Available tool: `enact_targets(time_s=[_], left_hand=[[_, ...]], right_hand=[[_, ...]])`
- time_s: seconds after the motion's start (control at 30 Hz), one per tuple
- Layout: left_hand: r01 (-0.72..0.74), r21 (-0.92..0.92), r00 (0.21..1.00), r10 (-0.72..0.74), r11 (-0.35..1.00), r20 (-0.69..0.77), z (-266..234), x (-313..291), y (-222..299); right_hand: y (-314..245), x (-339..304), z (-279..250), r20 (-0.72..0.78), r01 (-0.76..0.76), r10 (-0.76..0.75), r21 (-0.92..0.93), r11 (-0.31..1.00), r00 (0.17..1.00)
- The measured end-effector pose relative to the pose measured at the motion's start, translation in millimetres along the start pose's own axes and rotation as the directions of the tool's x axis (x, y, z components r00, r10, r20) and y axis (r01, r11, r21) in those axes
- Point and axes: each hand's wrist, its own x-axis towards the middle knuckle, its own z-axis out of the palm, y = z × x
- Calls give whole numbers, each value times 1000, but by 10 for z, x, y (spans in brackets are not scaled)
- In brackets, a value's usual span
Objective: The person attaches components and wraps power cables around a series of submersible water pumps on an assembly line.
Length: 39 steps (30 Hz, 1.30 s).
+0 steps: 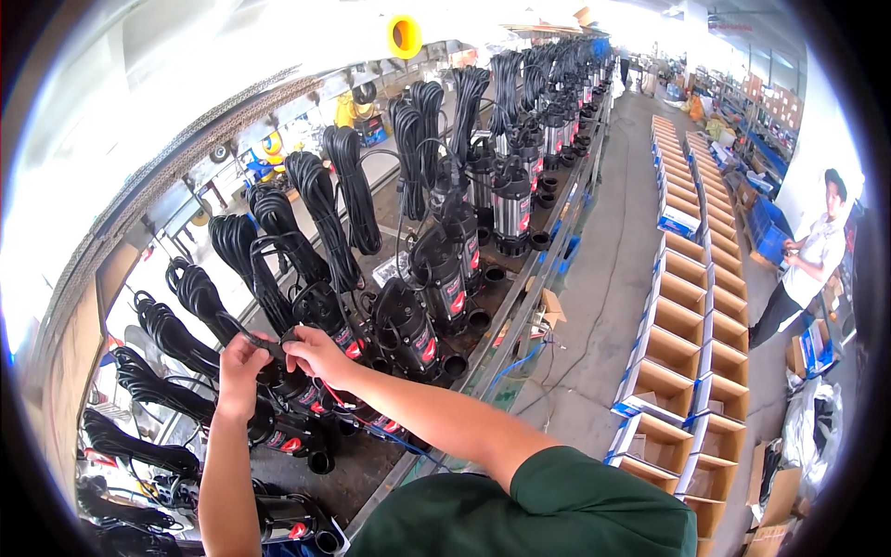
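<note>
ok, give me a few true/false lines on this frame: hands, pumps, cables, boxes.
1. Both hands, left hand and right hand, grip a thin black cable strap. True.
2. The black cylindrical pumps with red labels lie packed inside the cartons. False: they stand in a row on the long workbench.
3. The coiled black cable bundles hang above the pumps. True.
4. The open brown cardboard boxes are stacked on the bench. False: they sit in rows on the floor to the right.
5. Another person in a white shirt stands at far right. True.
</note>
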Motion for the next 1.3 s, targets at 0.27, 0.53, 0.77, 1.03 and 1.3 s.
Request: enact_targets(time_s=[0.27, 0.53, 0.77, 1.03, 1.3], left_hand=[[-81, -57, 983, 70, 995, -168, 95, 73, -20], [-5, -116, 987, -13, 993, -159, 246, 136, 7], [48, -216, 995, -65, 975, -70, 242, 294, -33], [85, 104, 988, -70, 991, -139, 125, 250, 3], [34, 42, 979, -24, 999, -202, 182, 251, -106]], right_hand=[[-25, -48, 6, 50, 14, -13, -30, 999, 999], [12, -41, -8, -2, -13, 12, -113, 994, 1000], [-63, -77, -47, -33, -22, 22, -23, 999, 999], [-96, -80, 57, -25, -67, 68, 31, 997, 997], [13, -74, 4, 53, 45, -40, -88, 995, 998]])
